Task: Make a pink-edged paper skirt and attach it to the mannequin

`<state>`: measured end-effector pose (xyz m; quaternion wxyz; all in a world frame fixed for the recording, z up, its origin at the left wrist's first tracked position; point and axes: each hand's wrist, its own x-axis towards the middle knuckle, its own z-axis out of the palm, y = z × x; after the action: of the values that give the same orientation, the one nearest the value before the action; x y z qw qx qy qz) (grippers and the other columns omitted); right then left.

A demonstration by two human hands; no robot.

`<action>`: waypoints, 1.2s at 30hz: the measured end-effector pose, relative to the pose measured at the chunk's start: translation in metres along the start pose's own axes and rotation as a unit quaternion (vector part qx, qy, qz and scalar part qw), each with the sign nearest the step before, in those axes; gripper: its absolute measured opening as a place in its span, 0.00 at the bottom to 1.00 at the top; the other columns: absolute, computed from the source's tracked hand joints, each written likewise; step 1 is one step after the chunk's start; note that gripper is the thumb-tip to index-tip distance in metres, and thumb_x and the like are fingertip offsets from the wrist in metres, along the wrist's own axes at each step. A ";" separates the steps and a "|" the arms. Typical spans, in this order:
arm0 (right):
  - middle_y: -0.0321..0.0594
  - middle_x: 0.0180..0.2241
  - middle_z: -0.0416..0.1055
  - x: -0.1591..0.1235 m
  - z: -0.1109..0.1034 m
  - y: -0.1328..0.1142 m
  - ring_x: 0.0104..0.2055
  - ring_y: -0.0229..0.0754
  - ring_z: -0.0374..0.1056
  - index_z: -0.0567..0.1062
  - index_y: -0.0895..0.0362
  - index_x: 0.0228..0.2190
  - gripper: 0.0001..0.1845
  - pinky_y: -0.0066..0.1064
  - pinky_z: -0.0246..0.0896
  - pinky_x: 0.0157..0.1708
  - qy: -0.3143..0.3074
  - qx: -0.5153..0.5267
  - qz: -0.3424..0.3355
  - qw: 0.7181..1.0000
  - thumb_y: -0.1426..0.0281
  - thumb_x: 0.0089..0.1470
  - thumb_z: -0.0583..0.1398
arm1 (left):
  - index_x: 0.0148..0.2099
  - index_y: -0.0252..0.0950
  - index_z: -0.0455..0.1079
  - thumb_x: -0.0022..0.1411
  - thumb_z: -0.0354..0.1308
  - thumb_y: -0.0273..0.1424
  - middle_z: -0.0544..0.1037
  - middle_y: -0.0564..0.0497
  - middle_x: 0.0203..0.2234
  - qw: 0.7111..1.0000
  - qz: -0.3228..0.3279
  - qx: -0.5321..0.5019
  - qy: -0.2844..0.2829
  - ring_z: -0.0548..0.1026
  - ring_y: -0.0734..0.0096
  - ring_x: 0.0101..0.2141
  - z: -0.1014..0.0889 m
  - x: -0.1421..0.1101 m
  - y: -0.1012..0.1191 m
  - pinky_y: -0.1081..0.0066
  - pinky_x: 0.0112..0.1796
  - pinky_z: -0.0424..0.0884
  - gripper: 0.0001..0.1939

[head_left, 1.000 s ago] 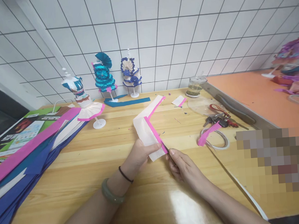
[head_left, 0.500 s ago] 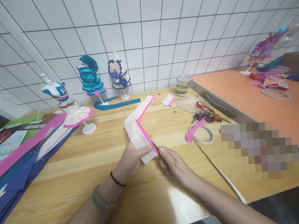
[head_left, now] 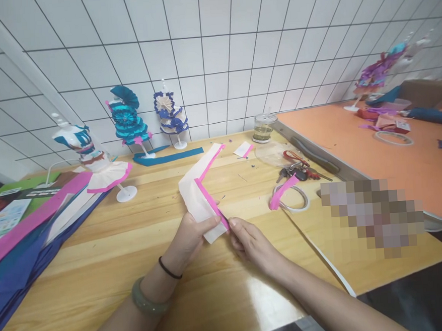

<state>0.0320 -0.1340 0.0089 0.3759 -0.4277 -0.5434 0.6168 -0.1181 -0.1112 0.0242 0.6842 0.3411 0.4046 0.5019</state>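
A long white paper strip with a pink border (head_left: 197, 196) is bent into an angle above the wooden table. My left hand (head_left: 191, 234) pinches its lower end, thumb on top near the pink edge. My right hand (head_left: 248, 236) is closed around what looks like a small pair of scissors (head_left: 223, 216). Only a thin dark blade shows at the pink edge, beside my left thumb; the handles are hidden in my fingers.
Small dress forms in teal (head_left: 129, 119), blue-and-white (head_left: 172, 113) and white paper (head_left: 106, 176) stand at the back left. Paper sheets (head_left: 41, 243) lie at left. A tape roll (head_left: 305, 200), keys (head_left: 299, 171) and a lidded glass jar (head_left: 263, 130) sit at right.
The whole view has shifted slightly, so things appear a little further left. Both hands keep their hold on the paper strip and the scissors, with little visible movement.
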 end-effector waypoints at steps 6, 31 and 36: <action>0.27 0.16 0.49 0.000 0.000 -0.001 0.16 0.30 0.47 0.58 0.55 0.23 0.22 0.24 0.43 0.16 -0.001 0.001 0.001 1.000 0.51 0.57 0.46 | 0.44 0.33 0.69 0.43 0.68 0.27 0.77 0.51 0.28 1.000 0.000 0.004 -0.002 0.73 0.72 0.29 0.001 0.001 0.001 0.71 0.35 0.68 0.23; 0.27 0.16 0.48 0.001 0.001 -0.001 0.17 0.31 0.45 0.58 0.55 0.23 0.24 0.24 0.42 0.16 0.000 -0.012 -0.008 1.000 0.48 0.56 0.45 | 0.45 0.34 0.70 0.42 0.68 0.27 0.77 0.51 0.28 1.000 -0.005 0.008 0.012 0.73 0.71 0.28 0.001 0.000 0.001 0.72 0.33 0.68 0.24; 0.27 0.16 0.48 0.002 0.001 -0.001 0.17 0.31 0.45 0.58 0.55 0.23 0.24 0.24 0.42 0.16 0.004 -0.012 -0.010 1.000 0.48 0.56 0.45 | 0.43 0.33 0.71 0.40 0.69 0.27 0.78 0.50 0.29 1.000 -0.007 0.002 0.023 0.74 0.70 0.29 0.002 0.000 0.001 0.72 0.34 0.69 0.24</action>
<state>0.0303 -0.1329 0.0097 0.3790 -0.4294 -0.5532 0.6049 -0.1167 -0.1115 0.0266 0.6778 0.3274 0.4236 0.5040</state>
